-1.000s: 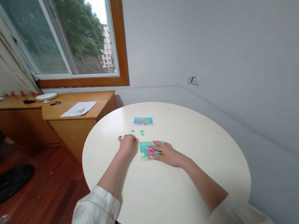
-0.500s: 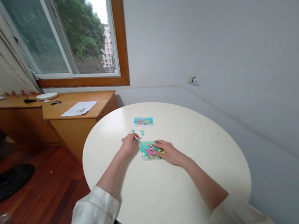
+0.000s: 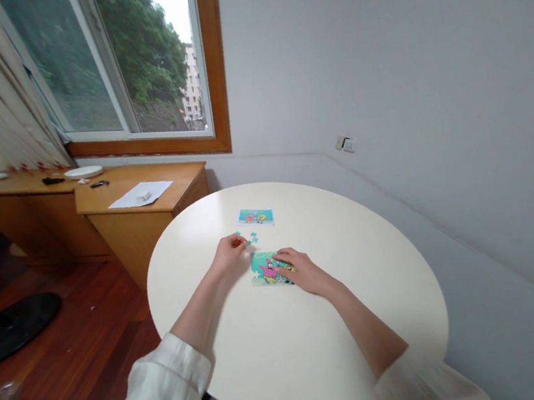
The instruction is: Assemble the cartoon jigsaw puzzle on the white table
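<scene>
A partly assembled jigsaw puzzle (image 3: 261,263) with a pink starfish figure on a teal background lies on the round white table (image 3: 286,348). My right hand (image 3: 304,270) rests over its right side, fingers stretched out and spread, covering part of the picture. Just beyond the puzzle's upper left corner, my left hand (image 3: 229,252) pinches a small teal puzzle piece (image 3: 250,243) between thumb and fingers. Loose teal pieces (image 3: 254,234) lie close to those fingertips, one partly hidden behind the hand. Farther back is a picture card (image 3: 255,216) with a similar cartoon scene.
A wooden cabinet (image 3: 128,234) stands left of the table, bearing a sheet of paper (image 3: 131,197) and a white plate (image 3: 84,173). Behind are a window (image 3: 152,77) and a wall with a socket (image 3: 348,145). A black round base (image 3: 23,327) is on the floor.
My left hand has moved slightly away from the puzzle toward the loose pieces, carrying the pinched piece. My right hand stays almost still on the puzzle.
</scene>
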The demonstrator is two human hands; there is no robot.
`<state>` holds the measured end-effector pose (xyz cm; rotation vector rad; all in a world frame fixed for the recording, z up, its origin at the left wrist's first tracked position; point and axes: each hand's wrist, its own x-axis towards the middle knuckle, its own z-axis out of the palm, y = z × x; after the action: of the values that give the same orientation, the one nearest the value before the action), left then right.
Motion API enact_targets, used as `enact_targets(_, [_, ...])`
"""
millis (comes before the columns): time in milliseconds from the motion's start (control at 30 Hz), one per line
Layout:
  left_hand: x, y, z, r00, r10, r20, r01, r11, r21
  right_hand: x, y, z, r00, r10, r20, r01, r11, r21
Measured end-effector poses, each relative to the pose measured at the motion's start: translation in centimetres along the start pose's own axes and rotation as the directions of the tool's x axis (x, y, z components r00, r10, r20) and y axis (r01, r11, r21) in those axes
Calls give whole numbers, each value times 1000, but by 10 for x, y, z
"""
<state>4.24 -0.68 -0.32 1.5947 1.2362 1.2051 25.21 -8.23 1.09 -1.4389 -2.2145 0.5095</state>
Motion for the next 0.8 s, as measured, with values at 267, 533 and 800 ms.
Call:
enact_targets(267, [-9,14,0,991,-109,78,128,946,-299,0,2,1,1000,-14,-26,15,999,29])
enact_targets(533, [-11,16,-1,991,-64,118,90,969,-229,-1,2,1,999,-14,-32,15,999,30])
enact_targets(800, [-20,29,5,970,-96,225,168,930,-327,2,-2,2,989,7,-150,24,979,201])
